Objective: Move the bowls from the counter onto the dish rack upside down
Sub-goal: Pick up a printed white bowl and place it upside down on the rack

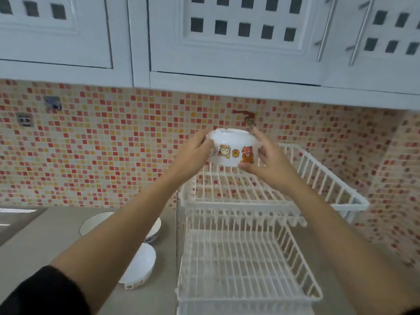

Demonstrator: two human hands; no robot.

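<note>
A white bowl with cartoon stickers [231,147] is held upside down, base up, above the back of the top tier of the white wire dish rack [241,196]. My left hand [193,155] grips its left side and my right hand [266,160] its right side. On the grey counter [45,242] to the left of the rack sit a white bowl with a blue rim pattern [153,230] and a plain white bowl [141,264], both partly hidden behind my left forearm.
The rack's lower tier [245,267] holds nothing and juts toward me. White wall cabinets [227,42] hang low over the rack. A mosaic tile wall [102,155] stands behind, with a tap [248,120] just behind the held bowl. A sink edge [13,219] is at far left.
</note>
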